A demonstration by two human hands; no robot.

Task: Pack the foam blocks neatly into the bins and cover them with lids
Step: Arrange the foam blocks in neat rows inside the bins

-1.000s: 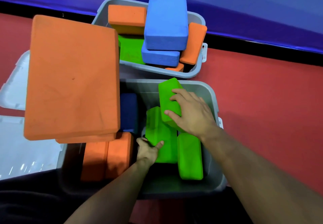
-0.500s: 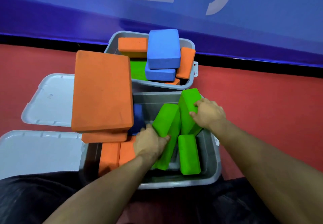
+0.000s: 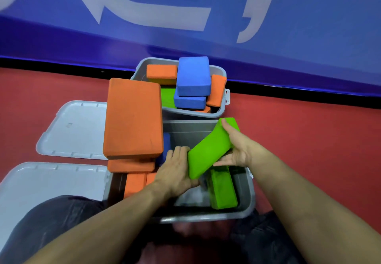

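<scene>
Both hands held a green foam block (image 3: 210,150) tilted above the near gray bin (image 3: 247,191). The left hand (image 3: 177,171) gripped its lower end, fingers curled over the edge, while the right hand (image 3: 237,150) clasped its right side, thumb on top near the upper corner and fingers underneath. A second green block (image 3: 223,189) lay flat in the bin's right part, and orange blocks (image 3: 135,183) stood on edge along its left side. A large orange block (image 3: 133,117) lay on another orange one over the bin's left rim, with a dark blue block (image 3: 166,144) partly hidden beside it. Beyond, the far gray bin (image 3: 220,107) held a loose heap of blue, orange and green blocks. Two pale lids (image 3: 72,127) lay on the red floor to the left.
</scene>
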